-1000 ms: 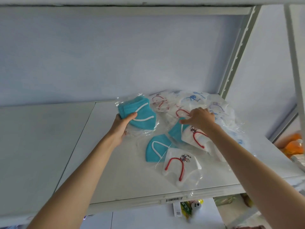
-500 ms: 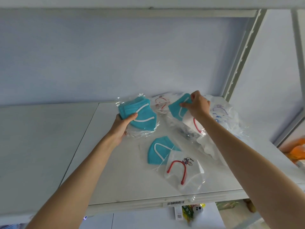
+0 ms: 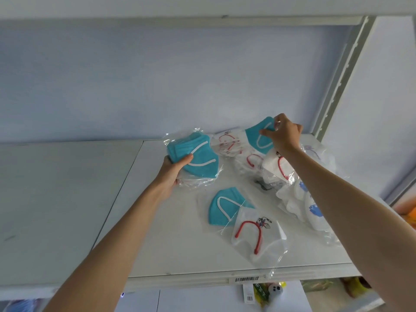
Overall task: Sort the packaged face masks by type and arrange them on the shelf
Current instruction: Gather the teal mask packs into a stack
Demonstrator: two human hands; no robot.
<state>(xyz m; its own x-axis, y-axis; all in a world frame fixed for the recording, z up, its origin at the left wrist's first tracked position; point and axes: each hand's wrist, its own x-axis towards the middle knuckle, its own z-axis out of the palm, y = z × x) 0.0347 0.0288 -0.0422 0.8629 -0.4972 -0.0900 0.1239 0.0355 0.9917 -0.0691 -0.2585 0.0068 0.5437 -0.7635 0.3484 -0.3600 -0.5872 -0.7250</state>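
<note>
Teal stack (image 3: 198, 156) gripped by left hand (image 3: 172, 171); right hand (image 3: 284, 136) pinches another teal mask (image 3: 258, 137). White masks (image 3: 297, 194) unsorted, centre right.

The left hand (image 3: 172, 174) grips a stack of teal masks (image 3: 195, 157) above the shelf (image 3: 157, 244). The right hand (image 3: 284, 137) pinches another teal mask (image 3: 256, 137), lifted over the white masks (image 3: 292, 188).

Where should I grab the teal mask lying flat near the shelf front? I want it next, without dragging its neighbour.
Pinch the teal mask's bare left edge, coming from the left: it lies flat, and the red-strap mask overlaps its lower right corner, so that side is pinned.
</note>
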